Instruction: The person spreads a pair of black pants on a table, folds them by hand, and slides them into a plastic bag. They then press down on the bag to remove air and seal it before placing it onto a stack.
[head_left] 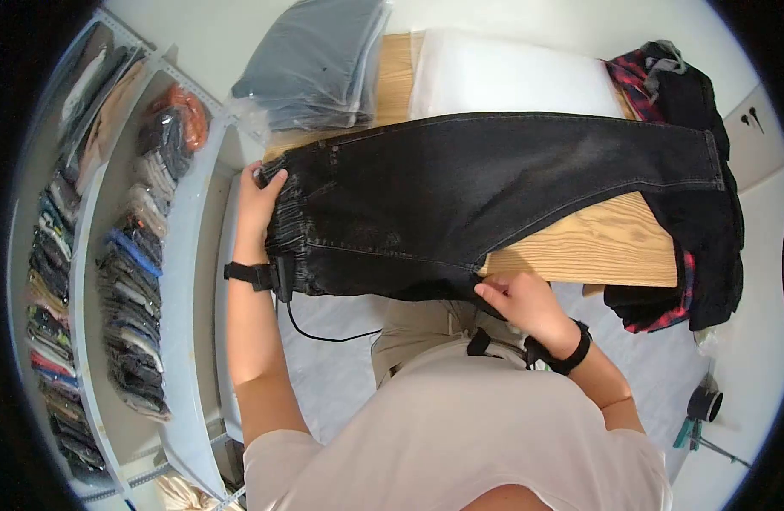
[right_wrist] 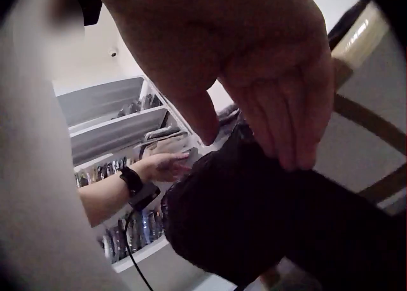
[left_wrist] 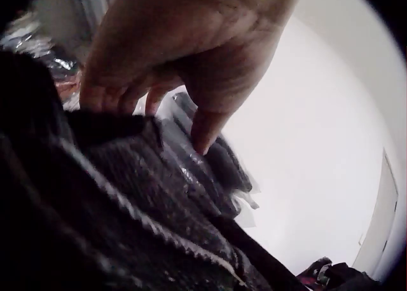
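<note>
A pair of black jeans (head_left: 435,187), folded lengthwise, lies across the wooden table (head_left: 605,243), with its gathered elastic waistband (head_left: 287,200) to the left and the leg hem to the right. At the waistband's upper corner my left hand (head_left: 257,209) grips the edge; in the left wrist view its thumb and fingers straddle the dark cloth. My right hand (head_left: 528,302) pinches the jeans near the crotch, at the table's front side. The right wrist view has dark fabric (right_wrist: 235,208) between its thumb and fingers, whose tips are partly hidden.
Grey bagged garments (head_left: 311,72) are stacked at the back left, beside clear plastic bags (head_left: 511,77). Black and red plaid clothing (head_left: 699,213) hangs over the table's right end. Shelves of packed clothes (head_left: 136,255) stand on the left. A black cable (head_left: 324,338) trails from the left wrist.
</note>
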`<action>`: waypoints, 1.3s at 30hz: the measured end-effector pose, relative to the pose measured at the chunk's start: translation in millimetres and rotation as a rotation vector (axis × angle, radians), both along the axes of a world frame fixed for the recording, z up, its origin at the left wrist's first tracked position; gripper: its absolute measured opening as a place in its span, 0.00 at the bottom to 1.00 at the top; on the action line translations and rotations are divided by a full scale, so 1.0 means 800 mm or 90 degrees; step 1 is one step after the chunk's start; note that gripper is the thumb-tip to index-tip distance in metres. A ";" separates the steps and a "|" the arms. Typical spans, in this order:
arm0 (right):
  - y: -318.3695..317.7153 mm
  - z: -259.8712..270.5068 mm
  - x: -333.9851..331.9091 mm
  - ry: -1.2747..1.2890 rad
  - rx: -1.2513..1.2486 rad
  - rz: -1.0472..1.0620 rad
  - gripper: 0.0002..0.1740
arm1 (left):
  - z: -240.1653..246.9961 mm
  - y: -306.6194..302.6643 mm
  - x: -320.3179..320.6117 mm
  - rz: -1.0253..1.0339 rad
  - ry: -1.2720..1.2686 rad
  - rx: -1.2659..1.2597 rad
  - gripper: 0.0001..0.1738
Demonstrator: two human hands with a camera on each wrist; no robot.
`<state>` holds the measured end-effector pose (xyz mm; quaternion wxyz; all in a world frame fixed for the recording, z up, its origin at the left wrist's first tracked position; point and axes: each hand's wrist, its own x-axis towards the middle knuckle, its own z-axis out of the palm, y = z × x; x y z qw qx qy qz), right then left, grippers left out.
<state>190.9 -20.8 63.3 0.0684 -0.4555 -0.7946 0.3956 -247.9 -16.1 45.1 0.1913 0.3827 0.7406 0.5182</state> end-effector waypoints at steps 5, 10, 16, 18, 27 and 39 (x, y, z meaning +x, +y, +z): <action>-0.024 -0.053 -0.009 0.088 0.130 0.015 0.23 | 0.020 -0.096 0.017 -0.082 0.247 -0.073 0.46; -0.039 -0.072 -0.015 0.129 0.128 0.005 0.25 | -0.006 -0.177 0.056 -0.020 0.282 -0.172 0.47; -0.044 -0.092 -0.023 0.228 -0.040 -0.138 0.16 | -0.082 -0.197 0.058 0.080 -0.040 -0.086 0.39; -0.026 -0.099 -0.018 0.281 -0.265 -0.136 0.10 | -0.095 -0.194 0.063 0.092 0.033 -0.024 0.37; -0.022 -0.075 -0.024 0.462 -0.305 -0.155 0.07 | -0.101 -0.185 0.077 0.051 -0.182 0.001 0.15; -0.011 -0.090 -0.033 0.435 -0.114 -0.197 0.07 | -0.107 -0.195 0.070 0.029 -0.156 0.151 0.09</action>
